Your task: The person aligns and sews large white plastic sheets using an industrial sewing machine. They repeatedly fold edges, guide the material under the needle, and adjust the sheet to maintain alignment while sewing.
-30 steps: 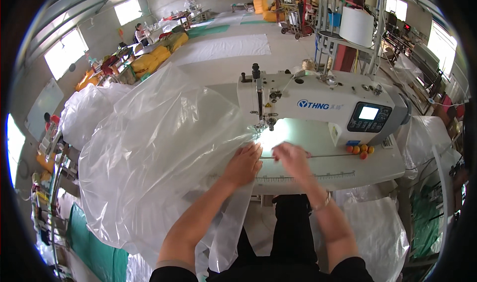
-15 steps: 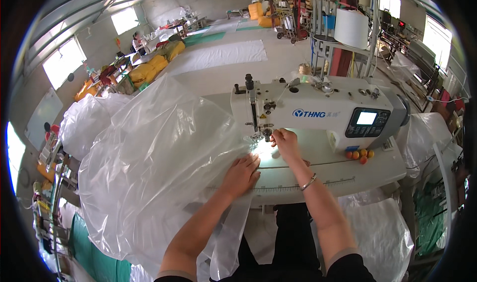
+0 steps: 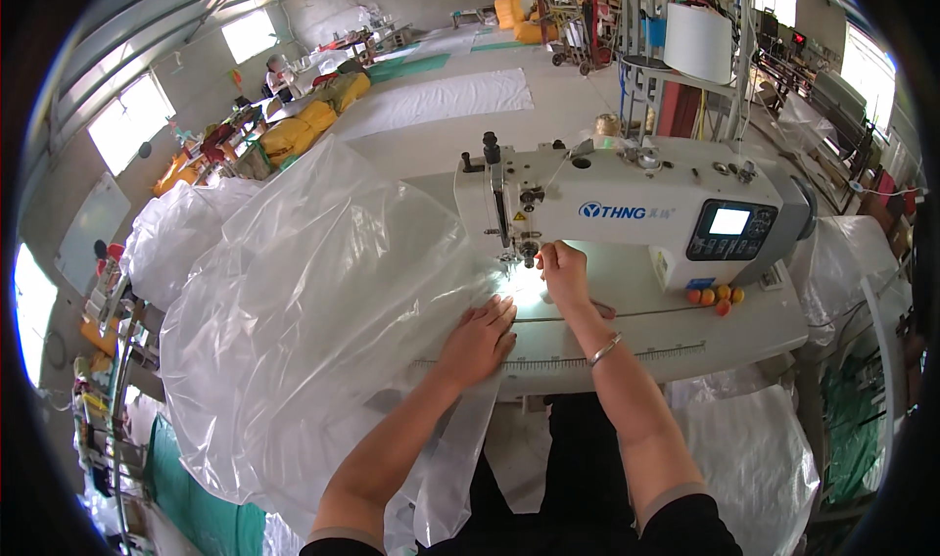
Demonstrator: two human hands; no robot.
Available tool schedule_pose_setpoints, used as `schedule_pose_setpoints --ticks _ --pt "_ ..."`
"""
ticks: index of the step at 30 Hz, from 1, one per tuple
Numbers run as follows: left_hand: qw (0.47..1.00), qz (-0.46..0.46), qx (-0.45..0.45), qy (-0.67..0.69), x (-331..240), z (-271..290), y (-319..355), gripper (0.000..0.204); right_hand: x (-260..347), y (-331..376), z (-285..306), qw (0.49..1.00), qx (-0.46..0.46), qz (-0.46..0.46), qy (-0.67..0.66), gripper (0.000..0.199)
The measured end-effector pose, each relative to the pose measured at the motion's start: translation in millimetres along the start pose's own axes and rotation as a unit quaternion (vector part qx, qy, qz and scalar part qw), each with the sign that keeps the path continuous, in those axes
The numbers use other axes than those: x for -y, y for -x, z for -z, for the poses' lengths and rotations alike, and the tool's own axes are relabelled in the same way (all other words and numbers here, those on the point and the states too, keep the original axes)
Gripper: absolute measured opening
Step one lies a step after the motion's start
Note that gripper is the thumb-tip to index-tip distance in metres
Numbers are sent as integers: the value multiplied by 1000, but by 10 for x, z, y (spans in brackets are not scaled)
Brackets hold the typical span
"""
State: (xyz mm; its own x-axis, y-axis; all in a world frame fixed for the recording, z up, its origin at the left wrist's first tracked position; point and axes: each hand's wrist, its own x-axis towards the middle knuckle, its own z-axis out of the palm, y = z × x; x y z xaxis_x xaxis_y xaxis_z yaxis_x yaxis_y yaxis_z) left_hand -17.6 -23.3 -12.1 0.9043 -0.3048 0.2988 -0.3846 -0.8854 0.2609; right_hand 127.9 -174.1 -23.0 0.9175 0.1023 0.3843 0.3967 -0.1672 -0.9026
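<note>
A large sheet of clear plastic film (image 3: 313, 311) lies bunched over the left part of the sewing table and hangs off its front edge. My left hand (image 3: 478, 341) rests flat on the film's right edge, fingers stretched toward the lit needle area. Just right of the needle of the white sewing machine (image 3: 612, 189), my right hand (image 3: 565, 277) is raised with its fingers pinched together beside a dark round knob (image 3: 530, 250). Whatever those fingertips hold is too small to make out. A bracelet (image 3: 606, 348) circles my right wrist.
Several small orange-red fruits (image 3: 723, 308) lie by the machine's base, under its control panel (image 3: 732, 229). A printed ruler (image 3: 607, 358) runs along the table front. Behind the machine stands a big white thread cone (image 3: 698, 44). More plastic film (image 3: 744, 448) hangs at lower right.
The view has shifted slightly. My right hand stays pinched beside the needle area, and my left hand remains flat on the film.
</note>
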Motion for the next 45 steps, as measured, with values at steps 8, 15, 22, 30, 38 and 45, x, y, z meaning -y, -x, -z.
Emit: schedule_pose_setpoints --ticks 8,15,22,30,38,45 --pt "999 8 -30 28 -76 20 116 38 -27 0 54 997 -10 52 62 28" --pt "990 78 -108 38 217 39 57 29 186 400 592 932 -1 160 326 19" --pt "987 70 -120 78 410 12 -155 25 155 650 930 930 76 74 351 15" --pt "974 98 -202 15 653 -5 -178 26 406 847 641 970 63 99 211 15" --pt "963 168 -210 -26 699 163 212 11 385 921 220 936 72 175 297 17" --pt "955 166 -239 -52 615 228 398 7 314 801 -264 929 66 150 331 24"
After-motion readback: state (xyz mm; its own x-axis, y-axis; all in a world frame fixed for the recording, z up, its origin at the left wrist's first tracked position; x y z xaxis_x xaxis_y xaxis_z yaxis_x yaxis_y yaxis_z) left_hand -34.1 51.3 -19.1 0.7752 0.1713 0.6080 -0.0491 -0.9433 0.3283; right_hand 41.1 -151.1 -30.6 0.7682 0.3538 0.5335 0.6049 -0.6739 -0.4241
